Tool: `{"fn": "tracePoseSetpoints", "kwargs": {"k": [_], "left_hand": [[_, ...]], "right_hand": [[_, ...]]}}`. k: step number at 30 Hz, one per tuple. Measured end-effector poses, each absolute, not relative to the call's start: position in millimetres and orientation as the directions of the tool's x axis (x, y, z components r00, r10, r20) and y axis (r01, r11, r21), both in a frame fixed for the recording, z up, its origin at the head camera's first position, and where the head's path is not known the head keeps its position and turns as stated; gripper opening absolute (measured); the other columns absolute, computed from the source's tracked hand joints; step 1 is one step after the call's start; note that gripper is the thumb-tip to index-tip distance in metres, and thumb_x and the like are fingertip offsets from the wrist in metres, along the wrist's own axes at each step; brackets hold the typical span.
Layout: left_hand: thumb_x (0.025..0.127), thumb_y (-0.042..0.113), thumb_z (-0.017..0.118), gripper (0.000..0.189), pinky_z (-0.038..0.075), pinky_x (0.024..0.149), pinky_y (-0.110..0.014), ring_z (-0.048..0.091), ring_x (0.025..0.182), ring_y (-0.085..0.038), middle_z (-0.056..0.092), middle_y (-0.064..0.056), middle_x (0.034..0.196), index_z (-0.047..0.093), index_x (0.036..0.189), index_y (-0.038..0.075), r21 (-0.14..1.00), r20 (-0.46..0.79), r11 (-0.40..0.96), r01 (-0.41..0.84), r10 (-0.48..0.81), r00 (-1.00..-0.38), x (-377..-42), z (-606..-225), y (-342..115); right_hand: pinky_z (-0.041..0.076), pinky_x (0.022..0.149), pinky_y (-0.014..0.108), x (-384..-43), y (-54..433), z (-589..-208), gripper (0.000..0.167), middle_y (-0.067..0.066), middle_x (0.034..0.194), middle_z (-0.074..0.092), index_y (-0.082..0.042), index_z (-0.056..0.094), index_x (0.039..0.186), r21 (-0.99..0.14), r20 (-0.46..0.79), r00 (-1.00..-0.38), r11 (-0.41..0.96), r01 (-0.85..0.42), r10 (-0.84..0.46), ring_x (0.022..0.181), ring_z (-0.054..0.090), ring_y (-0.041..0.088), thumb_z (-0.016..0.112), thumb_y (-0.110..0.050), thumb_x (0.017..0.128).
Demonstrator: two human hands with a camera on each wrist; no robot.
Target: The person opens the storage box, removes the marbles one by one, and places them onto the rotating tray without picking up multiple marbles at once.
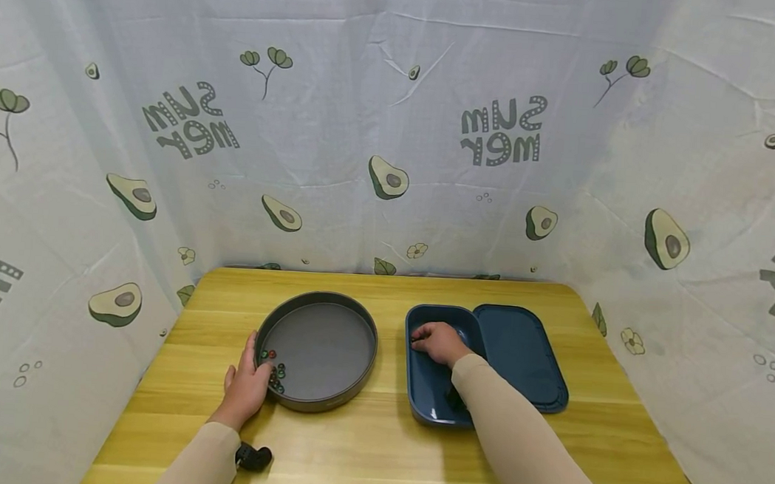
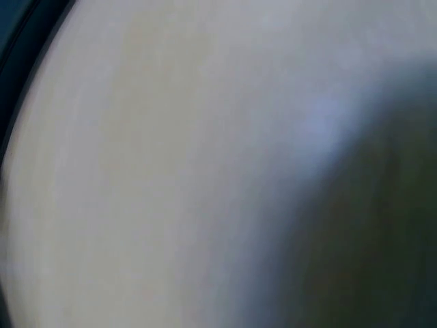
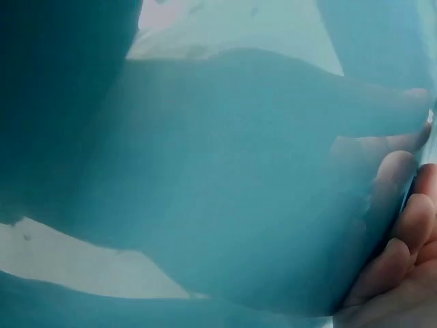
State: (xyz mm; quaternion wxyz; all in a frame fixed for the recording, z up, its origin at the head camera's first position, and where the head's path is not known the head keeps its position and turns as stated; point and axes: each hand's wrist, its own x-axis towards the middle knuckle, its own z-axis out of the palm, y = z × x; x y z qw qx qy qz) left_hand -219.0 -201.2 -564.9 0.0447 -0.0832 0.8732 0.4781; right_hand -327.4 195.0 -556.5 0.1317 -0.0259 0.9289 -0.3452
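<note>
A round grey cake pan stands on the table, with several small dark, red and green glassy beads gathered at its left inside edge. My left hand grips the pan's left rim, thumb over the edge and fingers along the outer wall. Inside a blue rectangular box, my right hand is down near the left wall. Its bent fingertips seem to pinch something small and dark, mostly hidden by the fingers. In the right wrist view, curled fingers lie close to the box's shiny inner surface.
A flat blue lid lies right of the box. Pan and box stand apart on the wooden table. A patterned curtain hangs behind and at both sides. The left wrist view is blurred.
</note>
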Motion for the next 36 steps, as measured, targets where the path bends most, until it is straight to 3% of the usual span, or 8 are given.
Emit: {"fn": "tracePoseSetpoints", "kwargs": {"k": [9, 20, 36], "left_hand": [[0.109, 0.022, 0.037, 0.075, -0.017, 0.127, -0.065, 0.013, 0.162, -0.047, 0.006, -0.021, 0.177, -0.005, 0.171, 0.014, 0.831, -0.156, 0.523, -0.189, -0.106, -0.982, -220, -566, -202], [0.108, 0.022, 0.037, 0.075, -0.016, 0.127, -0.066, 0.014, 0.161, -0.047, 0.008, -0.021, 0.177, -0.003, 0.171, 0.013, 0.833, -0.131, 0.528, -0.166, -0.103, -0.986, -221, -569, -204], [0.109, 0.021, 0.04, 0.076, -0.015, 0.126, -0.067, 0.012, 0.162, -0.045, 0.008, -0.021, 0.177, -0.002, 0.171, 0.012, 0.838, -0.117, 0.526, -0.145, -0.085, -0.989, -219, -568, -206]], "right_hand": [[0.057, 0.098, 0.046, -326, 197, -553, 0.017, 0.006, 0.114, 0.077, -0.011, 0.081, 0.111, -0.658, -0.194, -0.969, 0.753, 0.014, -0.151, 0.103, 0.068, 0.023, 0.077, -0.015, 0.095], [0.059, 0.087, 0.042, -324, 199, -537, 0.018, 0.007, 0.109, 0.076, -0.011, 0.078, 0.114, -0.692, -0.147, -0.979, 0.722, -0.001, -0.142, 0.092, 0.066, 0.02, 0.074, -0.016, 0.098], [0.058, 0.092, 0.046, -318, 191, -497, 0.024, 0.007, 0.102, 0.072, -0.011, 0.074, 0.121, -0.751, -0.098, -0.986, 0.66, -0.017, -0.138, 0.1, 0.068, 0.025, 0.07, -0.024, 0.101]]}}
